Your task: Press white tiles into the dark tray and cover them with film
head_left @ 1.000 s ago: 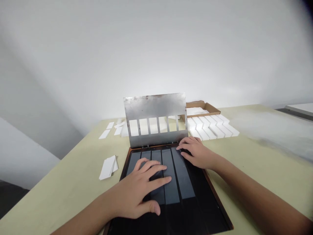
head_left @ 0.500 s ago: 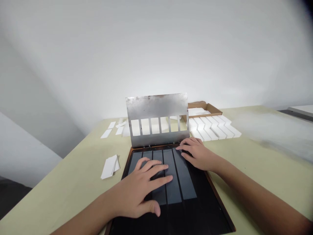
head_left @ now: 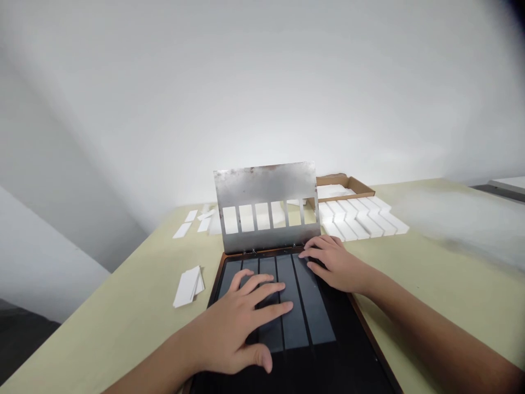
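My left hand point(head_left: 241, 323) lies flat with its fingers spread on dark grey strips point(head_left: 293, 323), which sit side by side in a black tray with a brown edge point(head_left: 361, 339). My right hand point(head_left: 332, 264) rests at the far end of the rightmost strip, its fingertips near the tray's hinge. A slotted steel plate point(head_left: 264, 189) stands upright, hinged at the tray's far edge. Neither hand grips anything. The strip parts under my hands are hidden.
A small stack of white strips point(head_left: 187, 287) lies left of the tray on the pale green table point(head_left: 123, 334). More white strips point(head_left: 182, 230) lie behind it. White blocks point(head_left: 361, 224) are laid out back right, before a cardboard box point(head_left: 344, 186).
The whole view has drifted slightly right and down. Both hands stay in the same places on the strips.
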Tool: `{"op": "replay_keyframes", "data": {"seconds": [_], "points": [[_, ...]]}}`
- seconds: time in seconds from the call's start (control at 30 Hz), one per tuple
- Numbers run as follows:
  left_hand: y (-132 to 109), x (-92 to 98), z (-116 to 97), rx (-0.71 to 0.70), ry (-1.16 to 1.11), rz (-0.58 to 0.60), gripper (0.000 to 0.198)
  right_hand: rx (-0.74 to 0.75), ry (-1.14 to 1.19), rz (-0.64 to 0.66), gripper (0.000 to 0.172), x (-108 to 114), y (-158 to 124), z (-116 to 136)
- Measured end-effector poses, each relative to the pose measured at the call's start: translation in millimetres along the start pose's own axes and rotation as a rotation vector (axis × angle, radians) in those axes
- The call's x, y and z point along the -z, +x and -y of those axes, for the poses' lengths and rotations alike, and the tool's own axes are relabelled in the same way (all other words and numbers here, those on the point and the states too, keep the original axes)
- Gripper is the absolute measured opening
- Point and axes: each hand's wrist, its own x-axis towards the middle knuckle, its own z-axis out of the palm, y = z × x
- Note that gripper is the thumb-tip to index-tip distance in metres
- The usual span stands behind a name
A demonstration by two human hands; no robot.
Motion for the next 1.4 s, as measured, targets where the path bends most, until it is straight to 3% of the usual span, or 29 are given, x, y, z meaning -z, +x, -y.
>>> {"op": "replay_keyframes", "data": {"seconds": [0.53,0.9,1.4], "points": [[-0.5,0.0,-0.8,0.004,0.051,0.009,0.081,-0.011,-0.001,-0.014,0.037,-3.2,0.7,-2.8],[-1.5,-4.5,5.1,0.183,0.142,-0.206,0.053,-0.018,-0.003,0.001,0.038,-3.0,1.3,-3.3],[-1.9,-8.2,8.7,0.204,0.178,-0.194,0.049,-0.027,0.007,0.003,0.04,-3.0,1.1,-3.1]]}}
